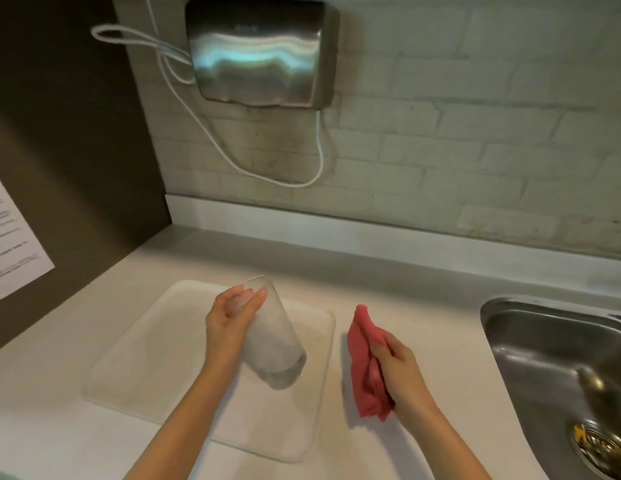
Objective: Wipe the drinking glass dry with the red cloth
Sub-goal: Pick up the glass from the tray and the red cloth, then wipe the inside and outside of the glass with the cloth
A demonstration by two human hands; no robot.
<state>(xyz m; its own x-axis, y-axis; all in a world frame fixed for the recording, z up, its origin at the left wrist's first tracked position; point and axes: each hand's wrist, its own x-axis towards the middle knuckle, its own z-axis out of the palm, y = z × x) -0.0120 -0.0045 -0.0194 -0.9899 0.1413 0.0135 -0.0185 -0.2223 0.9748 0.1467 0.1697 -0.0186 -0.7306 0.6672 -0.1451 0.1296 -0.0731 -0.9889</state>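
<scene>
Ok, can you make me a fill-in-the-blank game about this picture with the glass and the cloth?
1. The left hand holds the ____, tilted over the tray.
2. The cloth in the right hand is the colour ____.
3. The metal sink is on the ____ side of the picture.
4. The cloth and the glass are ____ touching.

Missing words: glass; red; right; not
</scene>
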